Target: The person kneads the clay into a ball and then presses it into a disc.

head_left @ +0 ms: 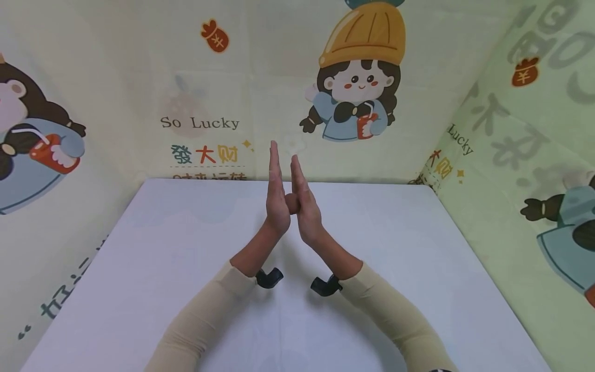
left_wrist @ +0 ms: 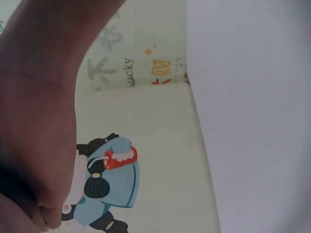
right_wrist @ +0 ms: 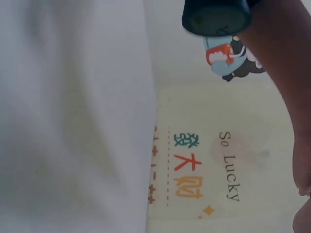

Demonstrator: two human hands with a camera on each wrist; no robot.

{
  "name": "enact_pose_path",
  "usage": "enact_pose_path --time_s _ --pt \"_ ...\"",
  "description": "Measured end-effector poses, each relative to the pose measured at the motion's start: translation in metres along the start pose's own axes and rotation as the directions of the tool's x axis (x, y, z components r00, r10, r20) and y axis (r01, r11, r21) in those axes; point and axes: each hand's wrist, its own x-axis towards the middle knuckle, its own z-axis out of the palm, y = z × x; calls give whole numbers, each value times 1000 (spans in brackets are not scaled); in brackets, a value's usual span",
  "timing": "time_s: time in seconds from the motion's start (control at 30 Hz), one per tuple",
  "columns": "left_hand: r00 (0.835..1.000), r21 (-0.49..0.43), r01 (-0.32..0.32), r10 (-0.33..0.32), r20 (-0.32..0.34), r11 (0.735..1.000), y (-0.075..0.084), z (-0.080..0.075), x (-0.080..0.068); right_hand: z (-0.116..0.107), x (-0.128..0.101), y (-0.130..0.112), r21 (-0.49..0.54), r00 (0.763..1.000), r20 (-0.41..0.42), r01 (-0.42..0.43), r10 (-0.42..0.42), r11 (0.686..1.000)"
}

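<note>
White tabletop (head_left: 162,268) before me, walled on the left, far and right sides by pale cartoon-print sheets (head_left: 195,103); the far one reads "So Lucky" beside a girl in a yellow hat (head_left: 358,77). Both forearms in beige sleeves (head_left: 204,315) rise from the near edge and meet at the table's middle. My left hand (head_left: 277,199) and right hand (head_left: 304,204) stand palm to palm, heels touching, fingers straight, relaxed, slightly parted at the tips. Long axis upright, fingertips pointing toward the far wall. Nothing grasped. Black wrist mounts (head_left: 268,278) sit under each wrist.
</note>
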Motion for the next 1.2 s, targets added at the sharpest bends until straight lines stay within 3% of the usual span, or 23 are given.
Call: enact_pose_path --time_s 0.4,0.53,0.77,1.03,1.2 --pt "999 76 -44 42 33 996 -12 -13 16 5 -7 -9 17 999 5 43 -43 999" --pt "998 84 -11 6 60 996 -15 -15 17 6 -8 -14 21 998 0 63 -63 998" --pt "987 141 73 -92 135 987 -22 -15 11 4 -6 -23 10 994 -19 109 -109 994" --pt "973 158 -5 -32 227 987 -29 -8 0 -2 9 -37 -31 990 -26 134 -135 990" --pt "965 171 25 -68 252 985 -28 -3 -4 -8 16 -40 -65 990 -49 128 -132 990"
